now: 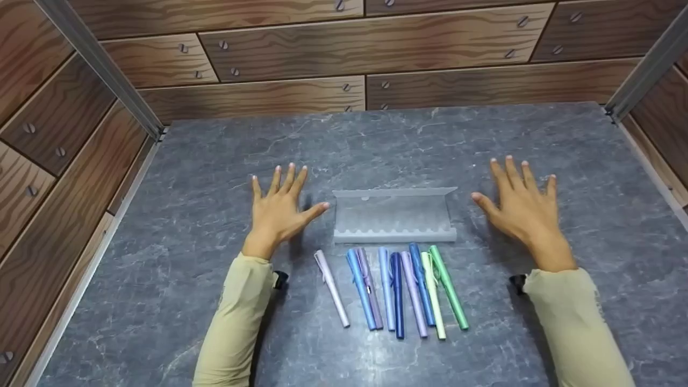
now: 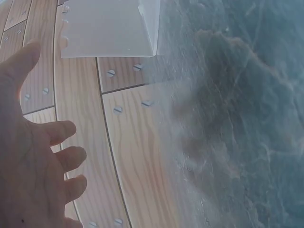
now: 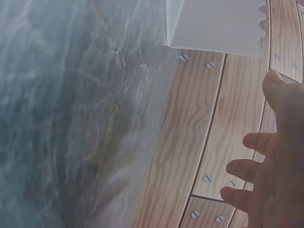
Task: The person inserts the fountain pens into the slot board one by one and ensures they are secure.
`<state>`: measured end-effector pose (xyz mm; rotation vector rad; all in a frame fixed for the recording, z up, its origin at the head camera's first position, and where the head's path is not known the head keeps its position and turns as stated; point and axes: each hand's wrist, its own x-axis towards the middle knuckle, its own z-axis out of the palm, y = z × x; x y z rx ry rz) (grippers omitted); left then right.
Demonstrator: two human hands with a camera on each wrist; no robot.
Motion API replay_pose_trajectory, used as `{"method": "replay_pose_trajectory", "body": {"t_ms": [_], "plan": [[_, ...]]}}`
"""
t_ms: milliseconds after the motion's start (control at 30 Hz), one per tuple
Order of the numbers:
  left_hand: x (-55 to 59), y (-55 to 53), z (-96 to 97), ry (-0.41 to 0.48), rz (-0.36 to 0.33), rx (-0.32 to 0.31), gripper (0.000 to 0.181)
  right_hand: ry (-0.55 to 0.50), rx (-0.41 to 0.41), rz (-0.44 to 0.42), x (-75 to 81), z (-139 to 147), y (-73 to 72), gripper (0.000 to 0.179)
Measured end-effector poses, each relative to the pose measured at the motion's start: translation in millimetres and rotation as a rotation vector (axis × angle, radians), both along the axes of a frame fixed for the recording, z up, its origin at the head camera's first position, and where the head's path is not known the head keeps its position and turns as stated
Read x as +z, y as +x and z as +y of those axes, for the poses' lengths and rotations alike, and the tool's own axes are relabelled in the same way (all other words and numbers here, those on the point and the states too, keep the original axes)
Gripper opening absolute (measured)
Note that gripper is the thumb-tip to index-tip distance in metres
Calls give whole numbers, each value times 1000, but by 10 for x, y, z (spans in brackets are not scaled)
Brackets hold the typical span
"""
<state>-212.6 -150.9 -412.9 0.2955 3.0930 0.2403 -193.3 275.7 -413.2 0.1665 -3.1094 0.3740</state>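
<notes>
My left hand (image 1: 276, 215) is spread palm down to the left of a translucent plastic pen case (image 1: 395, 236), its thumb pointing at the case's left side. On the other side my right hand (image 1: 524, 212) is spread the same way, thumb toward the case. Both hands hold nothing. The case lies unfolded, with a scalloped row of notches along its near part. In front of it several pens lie roughly side by side: a pale lilac pen (image 1: 332, 288) apart at the left, blue and purple ones in the middle, a light green pen (image 1: 433, 295) and a green pen (image 1: 449, 287) at the right.
Everything lies on a dark grey marbled tabletop (image 1: 215, 156). Wood-plank-patterned walls (image 1: 376, 48) stand behind and at both sides, with grey metal posts (image 1: 102, 64) at the back corners. Dark wrist cameras, such as the left one (image 1: 280, 279), stick out beside the sleeves.
</notes>
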Motion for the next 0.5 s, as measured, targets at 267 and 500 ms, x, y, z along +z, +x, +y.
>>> {"method": "replay_pose_trajectory", "body": {"t_ms": [267,500], "plan": [[-10,-55,33,81,-6,-23,90,43,22,12,43,-1,103,84],[-22,-96,52,176,-17,-62,90,59,62,40,107,-30,207,81]]}}
